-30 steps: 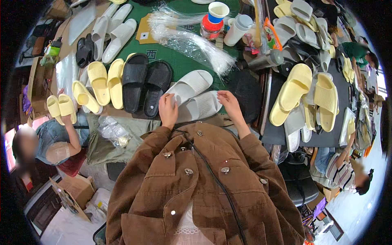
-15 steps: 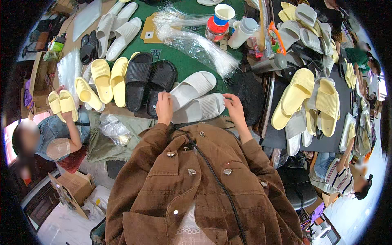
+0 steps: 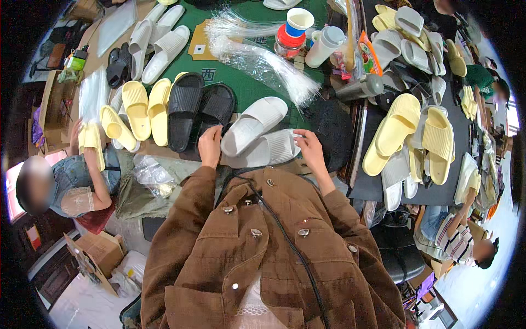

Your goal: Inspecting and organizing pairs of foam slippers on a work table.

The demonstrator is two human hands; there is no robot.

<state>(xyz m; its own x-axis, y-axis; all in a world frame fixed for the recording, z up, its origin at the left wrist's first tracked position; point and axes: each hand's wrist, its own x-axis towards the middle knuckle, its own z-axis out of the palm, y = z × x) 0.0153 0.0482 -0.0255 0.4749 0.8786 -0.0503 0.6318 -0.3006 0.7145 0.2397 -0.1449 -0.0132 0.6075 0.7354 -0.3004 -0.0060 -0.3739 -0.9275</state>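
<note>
A pair of light grey ribbed slide slippers lies in front of me, the upper slipper [image 3: 255,125] partly overlapping the lower slipper [image 3: 269,149]. At their heel end is my left hand [image 3: 210,147], its fingers drawn together beside a black slipper [image 3: 216,105]; whatever its fingertips hold is too small to make out. My right hand [image 3: 310,152] has its fingers curled on the toe of the lower grey slipper. Another black slipper [image 3: 185,109] and several pale yellow slippers [image 3: 136,109] line up to the left.
Behind the grey pair lies a bundle of clear plastic strands [image 3: 268,63]. A paper cup [image 3: 299,22] on a red-lidded jar and a white bottle [image 3: 325,46] stand farther back. More slippers [image 3: 394,131] pile up right. A co-worker [image 3: 82,181] at left handles yellow slippers.
The grey slippers have shifted slightly left, with the upper one turned a little. Both my hands have moved slightly left. The co-worker at left has brought the yellow slippers nearer the clear bags.
</note>
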